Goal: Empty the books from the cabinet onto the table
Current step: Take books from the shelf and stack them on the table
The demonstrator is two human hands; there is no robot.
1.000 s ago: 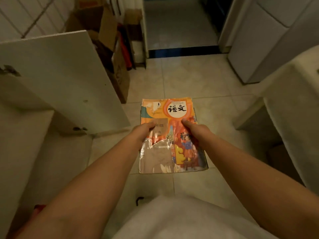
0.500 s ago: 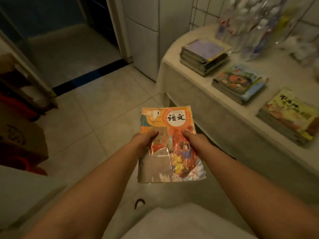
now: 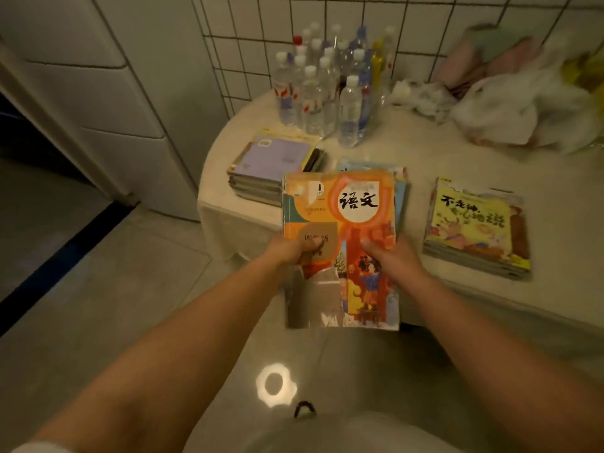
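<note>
An orange textbook with black characters on a white circle tops a stack that I hold level in both hands. My left hand grips its left side and my right hand grips its right side, thumbs on the cover. The stack hangs over the near edge of the cloth-covered table, above a middle pile that it mostly hides. A purple-topped pile lies at the table's left. A yellow picture-book pile lies at the right. The cabinet is out of view.
Several clear water bottles stand at the back of the table by the tiled wall. White plastic bags lie at the back right. A white fridge stands left of the table, beside a dark doorway.
My view has swung right from the open cabinet door and floor to the table. The held stack has moved with me and now sits over the table's near edge.
</note>
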